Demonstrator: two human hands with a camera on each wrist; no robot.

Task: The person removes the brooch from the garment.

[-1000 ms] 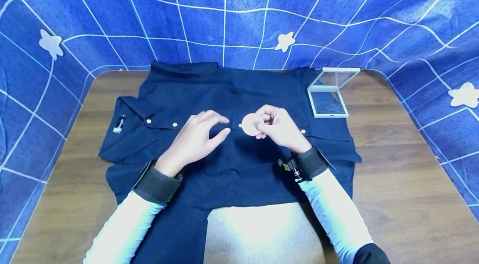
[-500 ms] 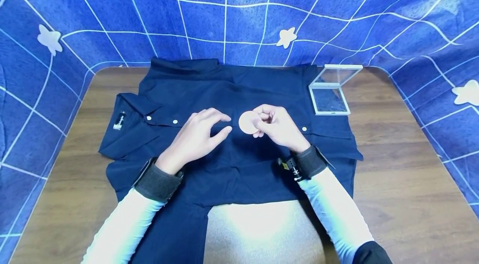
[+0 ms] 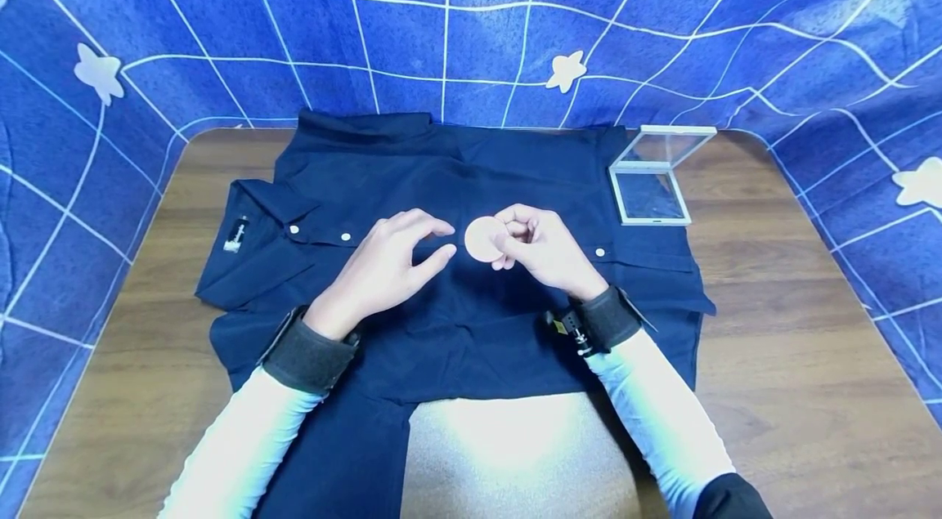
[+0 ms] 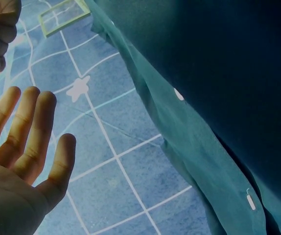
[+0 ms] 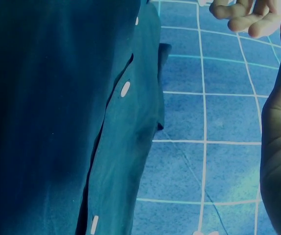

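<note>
The right hand [image 3: 540, 249] hovers over the middle of a dark navy shirt [image 3: 456, 176], fingers curled in, pinching a small round pinkish disc [image 3: 482, 239] between thumb and fingertips. The disc faces the head camera, held just above the shirt's button placket. The left hand [image 3: 386, 270] rests palm-down on the shirt just beside it, fingers relaxed and slightly spread, holding nothing; its thumb and forefinger point toward the disc with a small gap between. Both forearms come up from the near table edge, in white sleeves with dark wrist straps.

The left wrist view shows the left hand's fingers [image 4: 30, 127] straight and loosely apart, plus the edge of the disc in the other hand at the top left corner. The right wrist view shows only the heel of the right palm [image 5: 280, 142]; the disc is not visible there.

An open clear plastic case [image 3: 651, 180] sits at the shirt's right edge on the wooden table [image 3: 795, 323].
</note>
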